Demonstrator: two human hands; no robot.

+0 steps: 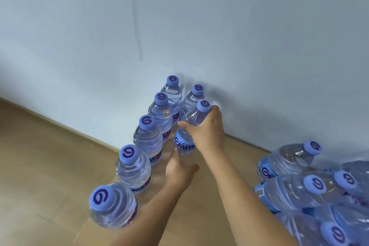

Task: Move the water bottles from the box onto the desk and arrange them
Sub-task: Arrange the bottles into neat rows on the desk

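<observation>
A bottle (187, 132) is being gripped round its shoulder by the right hand (205, 130), second row, by the wall; left hand (179, 170) fingers straight at its base. Neighbouring bottles (147, 138) risk being knocked over.

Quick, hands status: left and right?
Left hand: open, fingers at the base of the held bottle.
Right hand: gripping that bottle near its neck.

Behind everything you see a pale blue-grey wall (199, 16), plain and matte. A thin, faint dark line (136, 26) runs down the wall, starting near its top edge and fading out above the wall's foot. The wall's foot runs slantwise from the left edge down toward the right, meeting a wood-grain surface.
</observation>
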